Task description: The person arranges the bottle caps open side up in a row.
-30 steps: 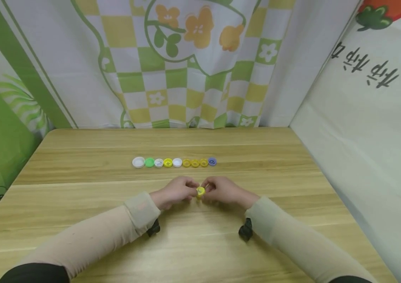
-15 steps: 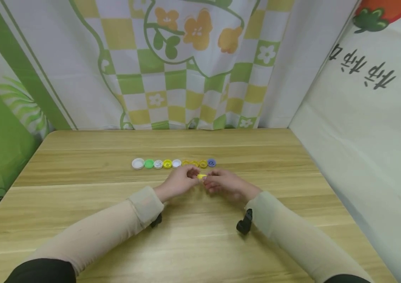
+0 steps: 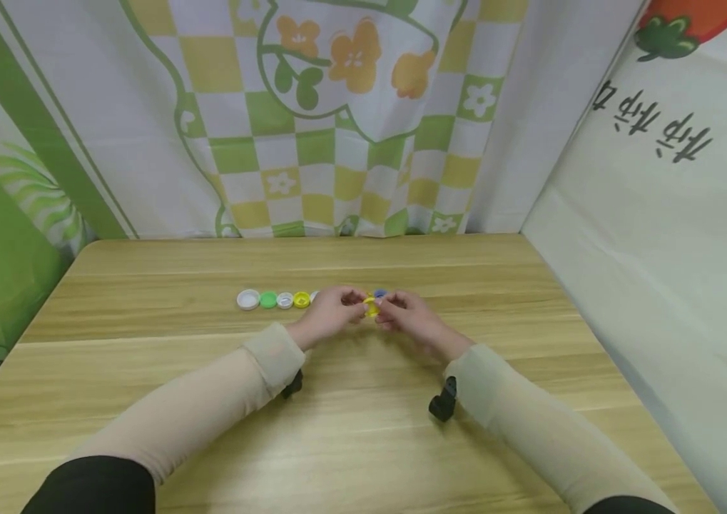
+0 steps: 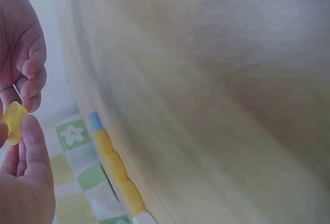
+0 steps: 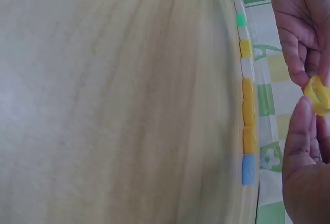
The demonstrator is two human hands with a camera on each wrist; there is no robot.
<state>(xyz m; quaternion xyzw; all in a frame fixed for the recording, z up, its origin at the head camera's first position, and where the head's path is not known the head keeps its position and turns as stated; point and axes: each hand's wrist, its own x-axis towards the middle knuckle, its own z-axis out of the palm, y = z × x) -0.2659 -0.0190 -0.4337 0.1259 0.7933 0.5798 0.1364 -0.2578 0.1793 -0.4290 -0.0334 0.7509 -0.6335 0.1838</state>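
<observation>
A small yellow bottle cap (image 3: 372,307) is held tilted between both hands, above the wooden table. My left hand (image 3: 332,312) pinches it between thumb and fingers from one side. From the other side my right hand (image 3: 416,323) grips the same cap with thumb and fingertips. The right wrist view shows the yellow cap (image 5: 318,96) with fingertips of both hands at its rim. Behind the hands runs a row of caps: white (image 3: 248,300), green (image 3: 268,300), a bright yellow one (image 3: 302,300), and a blue cap (image 3: 380,293) at the right end. In the head view the hands hide part of this row.
Orange-yellow caps (image 5: 248,114) of the row stand side by side next to the blue one in the right wrist view. A patterned curtain (image 3: 350,178) hangs at the table's far edge. A pale printed cloth (image 3: 671,285) borders the table (image 3: 363,442) on the right.
Both hands have moved forward, away from the body, carrying the yellow cap up to the row. Its face pointed upward a second ago and is tilted now. The hands now cover part of the row.
</observation>
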